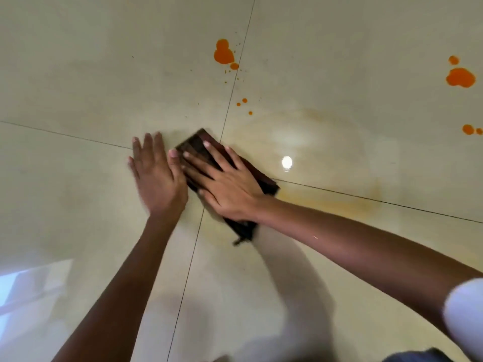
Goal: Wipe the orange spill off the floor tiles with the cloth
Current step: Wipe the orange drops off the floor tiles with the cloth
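A dark brown folded cloth (198, 145) lies flat on the cream floor tiles (78, 74) near where the grout lines cross. My right hand (224, 184) presses on top of it, palm down with fingers spread. Flat on the bare tile just left of the cloth rests my left hand (155, 176), its thumb touching the cloth's edge. One orange spill blob (224, 53) sits beyond the cloth by the grout line, with small orange drops (244, 101) below it. A second orange blob (460, 77) lies at the far right. A pale orange smear (339, 202) stretches right of the cloth.
Another orange spot (468, 129) sits at the right edge. A lamp's bright reflection (287, 162) shines on the glossy tile. A window's reflection (26, 283) shows at lower left. My white sleeve (465, 309) is at lower right.
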